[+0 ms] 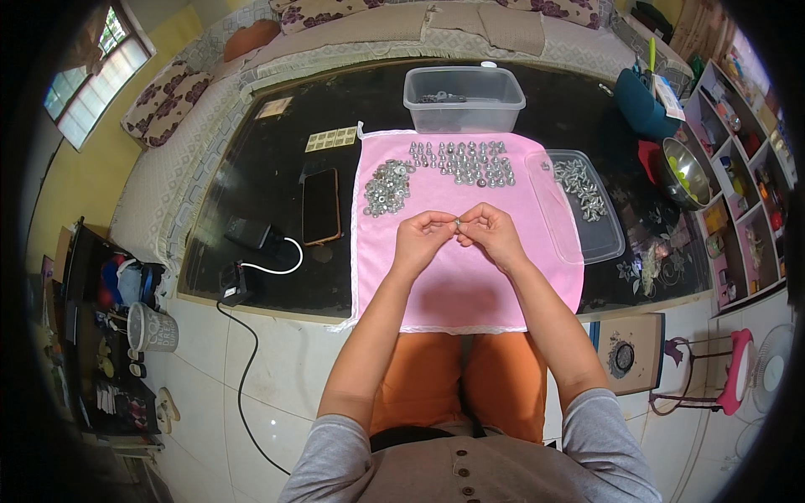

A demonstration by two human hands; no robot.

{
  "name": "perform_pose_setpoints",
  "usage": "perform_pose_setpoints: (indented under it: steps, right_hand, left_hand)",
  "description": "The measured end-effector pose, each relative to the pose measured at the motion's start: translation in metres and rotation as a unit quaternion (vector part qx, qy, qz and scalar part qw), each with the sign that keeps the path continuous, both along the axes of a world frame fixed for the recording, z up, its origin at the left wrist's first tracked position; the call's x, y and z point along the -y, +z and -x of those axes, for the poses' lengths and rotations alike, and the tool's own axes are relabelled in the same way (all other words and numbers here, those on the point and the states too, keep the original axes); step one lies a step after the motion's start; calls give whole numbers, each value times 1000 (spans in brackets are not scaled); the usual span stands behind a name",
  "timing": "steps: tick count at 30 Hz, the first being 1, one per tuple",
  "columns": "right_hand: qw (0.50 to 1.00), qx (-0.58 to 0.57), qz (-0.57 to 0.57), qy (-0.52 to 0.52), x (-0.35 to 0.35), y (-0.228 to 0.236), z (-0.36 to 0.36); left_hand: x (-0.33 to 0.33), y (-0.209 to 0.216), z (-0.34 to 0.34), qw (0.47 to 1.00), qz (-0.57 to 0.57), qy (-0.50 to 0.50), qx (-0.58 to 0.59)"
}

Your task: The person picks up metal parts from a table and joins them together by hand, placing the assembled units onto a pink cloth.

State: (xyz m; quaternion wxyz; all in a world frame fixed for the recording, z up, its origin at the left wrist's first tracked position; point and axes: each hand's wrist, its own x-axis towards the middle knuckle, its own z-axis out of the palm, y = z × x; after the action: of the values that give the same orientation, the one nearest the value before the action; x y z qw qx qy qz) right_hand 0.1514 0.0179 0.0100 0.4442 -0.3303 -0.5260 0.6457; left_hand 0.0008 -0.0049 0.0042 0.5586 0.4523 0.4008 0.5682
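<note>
Both hands meet over the middle of a pink cloth (394, 285). My left hand (419, 239) and my right hand (495, 236) pinch one small metal fastener (458, 224) between their fingertips. The fingers cover most of it, so its exact shape is hidden. Left of the hands lies a loose pile of metal nuts (387, 191). Beyond the fingers, several metal fasteners (470, 163) stand upright in rows. At the right, a heap of silvery bolts (581, 191) rests in a clear plastic lid (610, 243) that overlaps the cloth's edge.
A clear plastic tub (464, 119) with dark pieces inside stands behind the cloth on the black table (251, 184). On the left are a phone (322, 205), a label sheet (331, 139) and a charger with cable (251, 235). A metal bowl (686, 173) and a shelf unit (738, 184) stand right.
</note>
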Motion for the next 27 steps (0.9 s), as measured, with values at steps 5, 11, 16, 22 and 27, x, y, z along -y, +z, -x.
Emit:
perform_pose_setpoints:
  steps: [5, 11, 16, 22, 27]
  right_hand:
    - [1000, -22, 9, -2, -1, -2, 0]
    - [999, -29, 15, 2, 1, 2, 0]
    - [999, -33, 16, 1, 1, 3, 0]
    - [999, -33, 9, 6, -1, 0, -2]
    - [999, -39, 19, -3, 1, 5, -1]
  left_hand:
    - [-1, -1, 0, 1000, 6, -5, -23]
    - [-1, -1, -1, 998, -1, -7, -68]
    - [-1, -2, -1, 997, 4, -2, -74]
    - [2, 6, 0, 996, 0, -3, -87]
    - [4, 11, 21, 982, -16, 63, -178]
